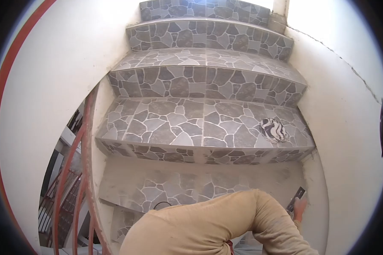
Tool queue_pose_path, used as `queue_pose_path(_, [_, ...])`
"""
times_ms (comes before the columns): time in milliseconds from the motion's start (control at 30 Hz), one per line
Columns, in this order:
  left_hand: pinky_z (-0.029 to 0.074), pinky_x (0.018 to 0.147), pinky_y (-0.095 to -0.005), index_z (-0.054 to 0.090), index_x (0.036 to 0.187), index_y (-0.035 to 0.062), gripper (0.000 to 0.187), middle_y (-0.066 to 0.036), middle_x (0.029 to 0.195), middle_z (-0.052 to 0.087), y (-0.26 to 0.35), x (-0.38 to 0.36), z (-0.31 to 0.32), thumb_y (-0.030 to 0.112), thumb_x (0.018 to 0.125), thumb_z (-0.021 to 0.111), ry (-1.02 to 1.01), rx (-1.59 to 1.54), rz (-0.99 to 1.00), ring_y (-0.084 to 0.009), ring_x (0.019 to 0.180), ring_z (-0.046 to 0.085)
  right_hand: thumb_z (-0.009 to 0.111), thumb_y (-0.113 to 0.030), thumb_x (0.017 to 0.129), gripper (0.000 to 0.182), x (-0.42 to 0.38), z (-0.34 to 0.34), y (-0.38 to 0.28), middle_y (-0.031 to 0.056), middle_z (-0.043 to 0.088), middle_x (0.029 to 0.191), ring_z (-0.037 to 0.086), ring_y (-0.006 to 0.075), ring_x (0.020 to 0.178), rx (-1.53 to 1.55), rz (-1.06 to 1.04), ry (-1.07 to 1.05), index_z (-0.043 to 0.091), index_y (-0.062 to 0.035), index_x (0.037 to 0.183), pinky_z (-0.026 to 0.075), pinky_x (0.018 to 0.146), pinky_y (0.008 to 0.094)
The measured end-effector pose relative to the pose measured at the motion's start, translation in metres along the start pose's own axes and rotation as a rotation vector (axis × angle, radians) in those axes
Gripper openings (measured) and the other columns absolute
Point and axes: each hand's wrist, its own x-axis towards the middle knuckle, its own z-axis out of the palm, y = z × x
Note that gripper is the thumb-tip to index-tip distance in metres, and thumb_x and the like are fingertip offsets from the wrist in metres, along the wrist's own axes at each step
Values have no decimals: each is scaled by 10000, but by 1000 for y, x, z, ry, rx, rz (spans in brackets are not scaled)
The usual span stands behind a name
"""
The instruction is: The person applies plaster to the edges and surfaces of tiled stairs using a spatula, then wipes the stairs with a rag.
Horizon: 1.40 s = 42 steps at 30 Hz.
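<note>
On the right side of the lower step, beside the wall, my right hand (300,208) is closed around a small dark flat tool (296,199). Part of that hand is hidden behind bent beige clothing (208,216), which fills the bottom middle of the view. My left hand does not show. A crumpled black-and-white striped cloth (273,130) lies on the right part of the step above.
Curved stairs (170,123) with grey stone-pattern tiles rise ahead. Pale dust covers parts of the lower step (127,174). White walls (344,127) flank them, the right one cracked. Red metal railings (84,170) stand at the lower left.
</note>
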Motion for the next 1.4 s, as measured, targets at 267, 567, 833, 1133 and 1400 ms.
queue_pose_path(267, [381,1139,-447,475,1478,178,685,-138,1461,490,-9,18,8,410,891,741,70,-44,31,-323,1360,460,663,-128,828,444,0,-39,54,309,653,1155,627,458,1099,-140,-69,89,606,78,1217,484,960,486])
queue_pose_path(567, [376,1147,-445,462,1493,183,701,-145,1479,473,-11,2,-20,413,892,741,68,-21,-21,-329,1374,448,662,-126,827,467,8,40,34,309,652,1166,625,459,1113,-166,-136,222,597,75,1243,483,970,485])
queue_pose_path(833, [372,1154,-443,450,1506,188,715,-151,1495,457,-11,2,-43,416,893,741,76,-4,-44,-334,1387,438,662,-125,827,485,43,113,26,309,651,1174,622,460,1124,-210,-196,332,591,73,1264,482,977,484])
queue_pose_path(1133, [367,1162,-441,437,1520,193,732,-158,1513,440,-16,65,-47,419,894,742,-89,-99,-4,-340,1401,426,713,-292,853,523,-27,-82,-101,315,673,1100,639,488,1046,54,171,-73,620,86,1202,492,933,513])
queue_pose_path(1400, [278,1209,-554,381,1546,296,668,-100,1647,284,-229,-80,-232,557,956,556,110,1134,-1075,-368,1509,279,691,-337,894,380,-51,-63,10,280,707,851,701,452,858,14,247,198,723,41,903,523,773,516])
